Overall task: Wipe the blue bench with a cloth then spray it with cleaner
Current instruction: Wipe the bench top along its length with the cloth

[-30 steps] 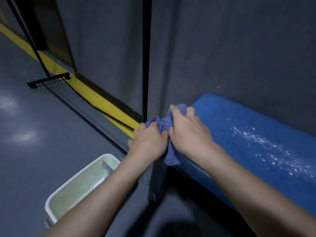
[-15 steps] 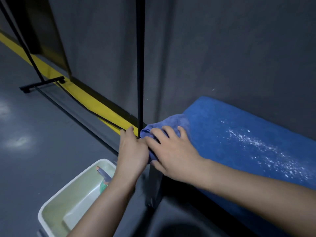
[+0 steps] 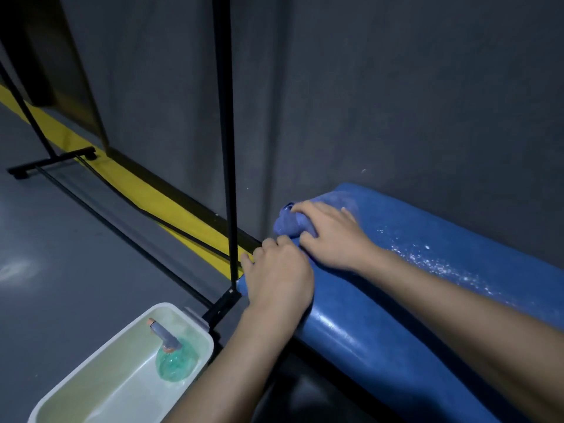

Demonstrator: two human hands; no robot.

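The blue bench (image 3: pixel 427 300) runs from the centre toward the lower right along a grey wall, with white specks scattered over its seat. A bunched blue cloth (image 3: pixel 288 222) lies on the bench's left end. My right hand (image 3: pixel 331 236) presses down on the cloth, fingers curled over it. My left hand (image 3: pixel 279 279) rests flat on the bench's near left corner, fingers curled over the edge; I cannot tell whether it touches the cloth. A green spray bottle (image 3: pixel 172 358) with a grey and orange nozzle lies in a white bin (image 3: pixel 91 370) on the floor at the lower left.
A black stand pole (image 3: pixel 225 148) rises just left of the bench end, its foot by the bin. A second black frame (image 3: pixel 48 161) stands farther left. A yellow floor stripe (image 3: pixel 146 190) runs along the wall. Grey floor lies to the left.
My right hand has pushed the cloth farther back along the bench's left end, toward the wall. My left hand has shifted onto the bench's near corner. The view has tilted down, showing more of the bin.
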